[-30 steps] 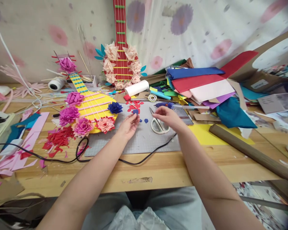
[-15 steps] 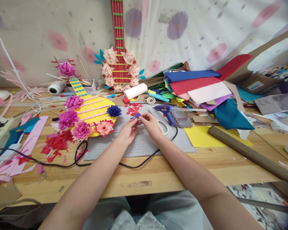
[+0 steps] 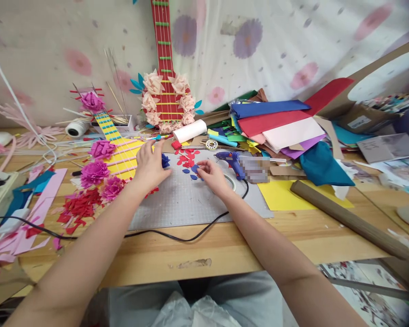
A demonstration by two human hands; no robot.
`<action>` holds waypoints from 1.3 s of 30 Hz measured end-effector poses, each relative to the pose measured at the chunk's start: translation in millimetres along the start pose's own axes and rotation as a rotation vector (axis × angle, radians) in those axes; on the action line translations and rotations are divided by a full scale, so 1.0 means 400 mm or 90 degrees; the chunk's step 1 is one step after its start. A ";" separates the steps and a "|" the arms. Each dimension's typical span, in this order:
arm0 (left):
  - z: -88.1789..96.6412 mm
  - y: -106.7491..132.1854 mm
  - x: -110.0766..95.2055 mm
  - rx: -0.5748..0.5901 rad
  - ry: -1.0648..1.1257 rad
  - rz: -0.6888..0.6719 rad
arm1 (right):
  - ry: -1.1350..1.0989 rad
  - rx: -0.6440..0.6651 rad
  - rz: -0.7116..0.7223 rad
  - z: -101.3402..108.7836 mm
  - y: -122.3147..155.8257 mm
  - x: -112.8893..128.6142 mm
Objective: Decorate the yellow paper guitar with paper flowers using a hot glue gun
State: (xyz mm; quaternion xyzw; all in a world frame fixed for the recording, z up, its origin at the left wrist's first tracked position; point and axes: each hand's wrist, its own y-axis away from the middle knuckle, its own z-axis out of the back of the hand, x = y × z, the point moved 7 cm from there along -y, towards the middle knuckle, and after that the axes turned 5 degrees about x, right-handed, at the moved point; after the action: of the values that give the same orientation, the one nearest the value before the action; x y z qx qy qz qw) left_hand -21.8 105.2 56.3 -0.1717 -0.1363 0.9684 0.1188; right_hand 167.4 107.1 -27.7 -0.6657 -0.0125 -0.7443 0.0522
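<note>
My left hand (image 3: 152, 161) is over the lower body of a yellow paper guitar (image 3: 126, 152), fingers apart and nothing seen in them. It partly covers a dark blue paper flower (image 3: 165, 160) on the guitar's right edge. Pink and magenta paper flowers (image 3: 94, 173) line the guitar's left side. My right hand (image 3: 211, 176) is low over the grey cutting mat (image 3: 177, 204), thumb and fingers pinched on a small blue paper petal (image 3: 195, 169). Loose blue petals (image 3: 193, 177) lie beside those fingertips. Red petals (image 3: 187, 158) are scattered just behind them.
A blue glue gun (image 3: 236, 162) lies right of my right hand, its black cord (image 3: 191, 238) crossing the mat's front. Behind stands a red guitar (image 3: 168, 97) with pale flowers. Coloured paper (image 3: 282, 118) is piled back right; red scraps (image 3: 80, 206) lie left.
My hands, together over the mat before, have parted. The left has moved left to the guitar and opened; the right stays near the petals. Loose blue petals now show on the mat.
</note>
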 end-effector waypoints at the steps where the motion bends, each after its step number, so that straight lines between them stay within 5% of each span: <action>1: -0.006 -0.008 0.007 0.025 -0.041 -0.006 | 0.027 0.004 0.007 -0.007 -0.003 0.006; 10: -0.036 -0.058 0.029 0.144 -0.178 -0.134 | 0.041 0.034 -0.073 -0.133 -0.039 -0.008; 15: -0.039 -0.079 0.039 0.178 -0.135 -0.209 | -0.036 0.031 -0.163 -0.198 -0.055 -0.040; 20: -0.044 -0.102 0.069 0.204 -0.038 -0.193 | -0.139 0.001 -0.246 -0.237 -0.051 -0.034; 26: -0.049 -0.114 0.099 0.209 0.026 -0.157 | -0.179 -0.042 -0.286 -0.264 -0.059 -0.025; 39: -0.043 -0.127 0.111 0.201 0.098 -0.143 | -0.027 -0.061 -0.261 -0.266 -0.107 -0.074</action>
State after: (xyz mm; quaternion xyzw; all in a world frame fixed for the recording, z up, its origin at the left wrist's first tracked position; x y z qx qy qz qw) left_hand -46.6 168.6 42.8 -0.2084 0.0080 0.9423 0.2619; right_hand 61.2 142.3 -66.9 -0.6664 -0.1133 -0.7250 -0.1323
